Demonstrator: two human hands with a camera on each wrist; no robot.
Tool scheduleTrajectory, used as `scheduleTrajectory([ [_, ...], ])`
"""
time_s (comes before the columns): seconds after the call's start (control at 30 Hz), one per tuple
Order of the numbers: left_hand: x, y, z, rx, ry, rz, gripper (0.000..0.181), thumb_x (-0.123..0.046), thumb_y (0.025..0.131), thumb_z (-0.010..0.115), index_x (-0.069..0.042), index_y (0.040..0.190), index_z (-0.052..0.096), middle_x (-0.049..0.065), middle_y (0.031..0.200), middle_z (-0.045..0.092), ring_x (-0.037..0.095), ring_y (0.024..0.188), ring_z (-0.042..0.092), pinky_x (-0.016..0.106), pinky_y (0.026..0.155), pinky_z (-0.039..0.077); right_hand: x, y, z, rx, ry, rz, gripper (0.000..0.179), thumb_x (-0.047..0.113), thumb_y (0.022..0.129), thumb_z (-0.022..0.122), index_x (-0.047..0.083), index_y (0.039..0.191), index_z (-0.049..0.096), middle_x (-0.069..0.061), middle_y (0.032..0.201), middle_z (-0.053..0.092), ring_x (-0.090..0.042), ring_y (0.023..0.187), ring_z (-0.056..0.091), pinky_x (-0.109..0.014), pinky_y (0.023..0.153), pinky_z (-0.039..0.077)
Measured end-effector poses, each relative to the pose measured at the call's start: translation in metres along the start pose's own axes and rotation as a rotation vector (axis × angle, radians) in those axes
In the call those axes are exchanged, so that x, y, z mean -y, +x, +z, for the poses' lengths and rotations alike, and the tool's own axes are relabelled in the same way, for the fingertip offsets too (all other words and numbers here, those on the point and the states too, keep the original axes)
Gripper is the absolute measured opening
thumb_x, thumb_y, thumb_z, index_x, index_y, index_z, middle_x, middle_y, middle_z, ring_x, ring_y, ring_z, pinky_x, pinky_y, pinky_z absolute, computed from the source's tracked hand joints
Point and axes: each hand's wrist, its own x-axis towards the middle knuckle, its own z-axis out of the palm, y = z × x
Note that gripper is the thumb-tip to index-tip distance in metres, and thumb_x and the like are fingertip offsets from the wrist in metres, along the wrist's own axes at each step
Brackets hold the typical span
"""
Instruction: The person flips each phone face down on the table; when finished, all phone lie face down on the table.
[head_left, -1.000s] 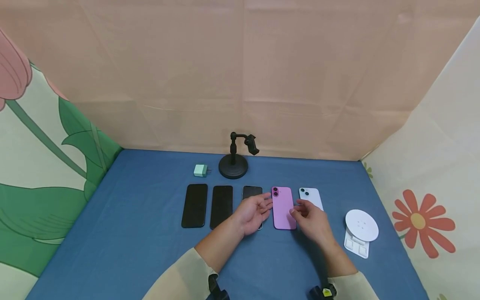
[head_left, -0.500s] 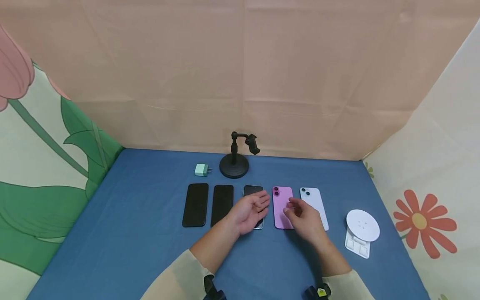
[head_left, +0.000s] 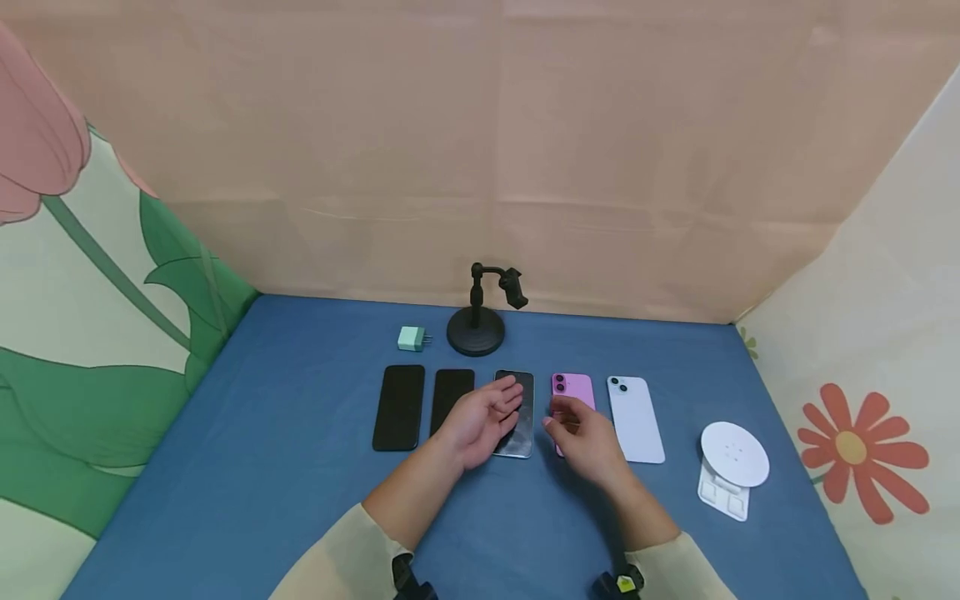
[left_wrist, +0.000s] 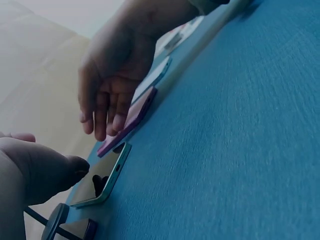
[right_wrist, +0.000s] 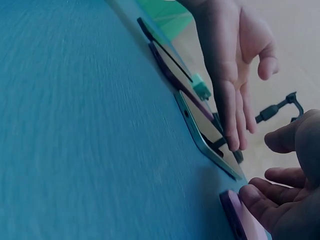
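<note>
My left hand [head_left: 480,423] hovers palm-up with loose fingers by the middle phone [head_left: 519,439], whose glossy screen faces up; it covers part of that phone. Over the purple phone [head_left: 576,387] hangs my right hand [head_left: 591,442], fingers slightly bent and nothing between them. That phone lies back-up, its lower part mostly hidden by the hand. In the right wrist view, the right fingertips [right_wrist: 250,194] are close to the purple phone [right_wrist: 245,220]; whether they touch it I cannot tell. To the right lies a pale phone [head_left: 636,421], camera side up.
Two dark-screened phones, one at the far left [head_left: 399,408] and one beside it [head_left: 452,390], complete the row. Behind stand a mint-coloured charger plug [head_left: 411,338] and a black phone stand [head_left: 476,332]. A white stand with a round plate [head_left: 735,454] is at the right of the blue-covered table [head_left: 300,500].
Both hands have drifted left. The right hand went from beside the pale phone to over the purple one, uncovering the pale phone; more of the middle phone shows. The head view shifted slightly.
</note>
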Motion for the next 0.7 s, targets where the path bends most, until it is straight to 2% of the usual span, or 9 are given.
scheduleTrajectory([
  [0.2,-0.006,-0.005,-0.007,-0.037,0.012,0.025,0.070,0.004,0.096,0.038,0.002,0.163,0.021,0.020,0.170,0.020,0.034,0.158,0.014,0.050,0.128,0.010,0.009,0.003,0.008,0.023,0.015,-0.017,0.042,0.018,0.096,0.072,-0.001,0.133,0.066,-0.014,0.120,0.072,-0.024,0.105,0.070,-0.047,0.095,0.058],
  [0.47,-0.013,-0.014,-0.021,-0.081,0.071,0.060,0.070,0.004,0.094,0.036,0.002,0.163,0.021,0.020,0.171,0.015,0.033,0.159,0.008,0.049,0.128,0.006,0.011,0.004,0.018,0.058,-0.004,0.009,0.044,0.020,0.097,0.072,0.000,0.134,0.066,-0.012,0.116,0.073,-0.021,0.101,0.070,-0.044,0.092,0.059],
  [0.7,-0.014,-0.015,-0.028,-0.075,0.050,0.039,0.071,0.003,0.095,0.036,0.002,0.164,0.018,0.019,0.172,0.013,0.034,0.159,0.005,0.053,0.127,0.005,0.012,0.005,0.021,0.058,0.009,0.014,0.044,0.021,0.097,0.072,0.000,0.134,0.066,-0.013,0.120,0.073,-0.022,0.103,0.071,-0.045,0.092,0.059],
])
